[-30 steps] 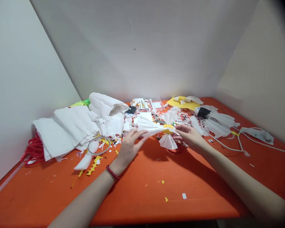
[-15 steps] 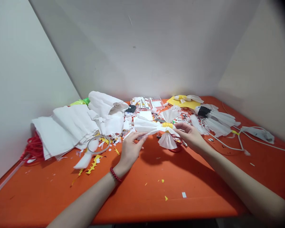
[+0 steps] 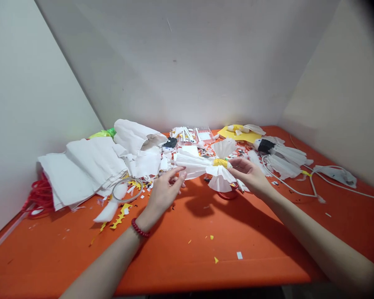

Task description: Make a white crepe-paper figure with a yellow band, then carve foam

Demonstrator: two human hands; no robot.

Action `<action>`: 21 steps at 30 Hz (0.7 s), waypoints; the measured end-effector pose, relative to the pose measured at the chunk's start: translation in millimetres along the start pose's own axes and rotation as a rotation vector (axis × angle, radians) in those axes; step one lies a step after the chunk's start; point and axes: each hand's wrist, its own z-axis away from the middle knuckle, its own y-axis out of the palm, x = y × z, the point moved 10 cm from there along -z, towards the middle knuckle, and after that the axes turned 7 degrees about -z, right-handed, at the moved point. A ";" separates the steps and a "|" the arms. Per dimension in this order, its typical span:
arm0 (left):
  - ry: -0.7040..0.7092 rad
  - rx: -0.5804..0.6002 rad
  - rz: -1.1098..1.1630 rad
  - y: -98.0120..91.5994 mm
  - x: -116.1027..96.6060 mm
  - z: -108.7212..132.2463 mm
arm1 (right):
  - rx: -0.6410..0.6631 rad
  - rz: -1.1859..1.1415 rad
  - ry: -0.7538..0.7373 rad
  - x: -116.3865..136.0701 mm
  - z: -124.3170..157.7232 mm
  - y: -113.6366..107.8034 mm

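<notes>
Toward the worktop's (image 3: 187,245) far edge, I see the left hand (image 3: 163,192) and right hand (image 3: 248,175) each pinching closed on a white pleated paper ornament (image 3: 193,164) with a yellow band (image 3: 220,162).

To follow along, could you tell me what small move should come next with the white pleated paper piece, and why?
Probably spread the left pleats: the right hand pinches the pleated paper piece at its yellow band, while the left hand touches the bunched left pleats.

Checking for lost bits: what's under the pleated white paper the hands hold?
A red ring on the orange table, partly showing; its far side is covered by the paper and right hand.
</notes>
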 end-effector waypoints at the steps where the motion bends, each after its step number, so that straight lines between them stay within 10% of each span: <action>1: 0.029 -0.037 -0.101 -9.6 -5.4 -0.2 | 0.002 0.000 -0.002 0.8 0.1 -0.1; 7: 0.057 -0.302 -0.233 -54.4 -10.3 -7.1 | 0.028 0.012 0.021 0.2 0.9 4.6; 14: -0.047 0.036 0.063 -14.2 11.2 -19.6 | 0.099 0.028 0.049 1.3 4.5 12.5; 21: 0.161 -0.055 -0.010 -26.5 -7.6 -11.8 | 0.125 0.048 0.077 -1.3 1.3 24.6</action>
